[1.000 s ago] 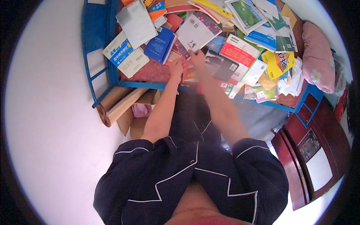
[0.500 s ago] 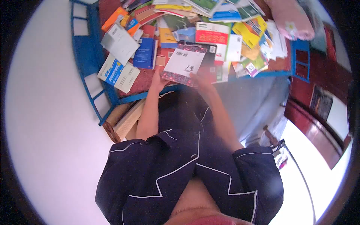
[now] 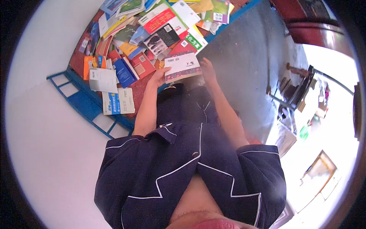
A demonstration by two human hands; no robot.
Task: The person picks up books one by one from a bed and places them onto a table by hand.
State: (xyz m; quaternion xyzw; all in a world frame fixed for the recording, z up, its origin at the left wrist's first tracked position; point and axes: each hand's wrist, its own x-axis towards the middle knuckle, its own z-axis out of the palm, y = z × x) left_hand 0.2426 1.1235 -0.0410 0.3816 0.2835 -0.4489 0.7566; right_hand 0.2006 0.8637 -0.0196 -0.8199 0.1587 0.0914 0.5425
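A book with a white cover and dark patterned borders (image 3: 183, 65) is held in front of my body, near the bed's edge. My left hand (image 3: 159, 75) is closed on its left side. At its right side is my right hand (image 3: 207, 71), blurred, and whether its fingers touch the book is unclear. Just beyond lie a black book (image 3: 162, 39), a red book (image 3: 142, 65) and a thick blue book (image 3: 125, 72). A book with a red title band (image 3: 160, 21) rests farther back.
Many books cover the bed with a blue metal frame (image 3: 82, 100). A silver-grey book (image 3: 103, 80) overlaps a blue and cream one (image 3: 121, 102) at the left. Grey floor (image 3: 244, 57) and a dark metal stand (image 3: 295, 89) are at the right.
The white patterned book has come off the pile and is turned nearly level. The view has swung right, showing more floor and the stand.
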